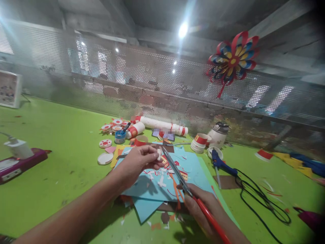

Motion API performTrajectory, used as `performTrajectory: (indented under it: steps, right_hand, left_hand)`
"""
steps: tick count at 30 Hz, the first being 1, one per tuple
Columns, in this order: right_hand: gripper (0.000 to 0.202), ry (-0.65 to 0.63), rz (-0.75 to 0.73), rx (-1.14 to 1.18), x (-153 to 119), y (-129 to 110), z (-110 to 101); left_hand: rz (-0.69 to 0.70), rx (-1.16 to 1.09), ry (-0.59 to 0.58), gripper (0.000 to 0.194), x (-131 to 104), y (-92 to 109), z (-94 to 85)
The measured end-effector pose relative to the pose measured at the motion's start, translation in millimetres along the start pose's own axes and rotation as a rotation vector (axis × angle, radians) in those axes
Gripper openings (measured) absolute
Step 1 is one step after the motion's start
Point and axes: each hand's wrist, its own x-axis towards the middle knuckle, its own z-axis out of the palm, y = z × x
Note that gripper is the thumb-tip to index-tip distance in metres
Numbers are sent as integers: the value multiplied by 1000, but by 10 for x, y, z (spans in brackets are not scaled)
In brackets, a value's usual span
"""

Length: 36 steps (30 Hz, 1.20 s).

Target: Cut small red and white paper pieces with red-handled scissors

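Note:
Pinched between the thumb and fingers of my left hand point(142, 161) is a small white paper piece point(159, 154). My right hand point(200, 205) is wrapped round red-handled scissors point(209, 217), whose long metal blades point up and away, with the tips close beside the white piece. Below both hands lie light blue paper sheets point(200, 176), scattered with white, red and orange scraps. A white cross-shaped scrap point(161, 181) rests on the blue sheet under the left hand.
A blue glue gun point(223, 164) with a black cable lies right. Behind the paper are a blue jar point(120, 136), a white-and-red tube point(162, 125), paper cups point(198, 144) and a white jug point(218, 135). A purple power strip point(25, 164) is left; a paper flower point(233, 61) hangs above.

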Motion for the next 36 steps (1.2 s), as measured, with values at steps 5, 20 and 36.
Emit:
performTrajectory:
  steps: [5, 20, 36]
  right_hand:
    - [48, 3, 25, 14, -5, -73, -21]
    - [43, 18, 51, -94, 3, -170, -103]
    - [33, 52, 15, -101, 36, -163, -166]
  left_hand:
    - [0, -4, -14, 17, 34, -51, -25]
    - [1, 42, 30, 29, 149, -210, -105]
    - [-37, 767, 167, 8, 471, -318, -511]
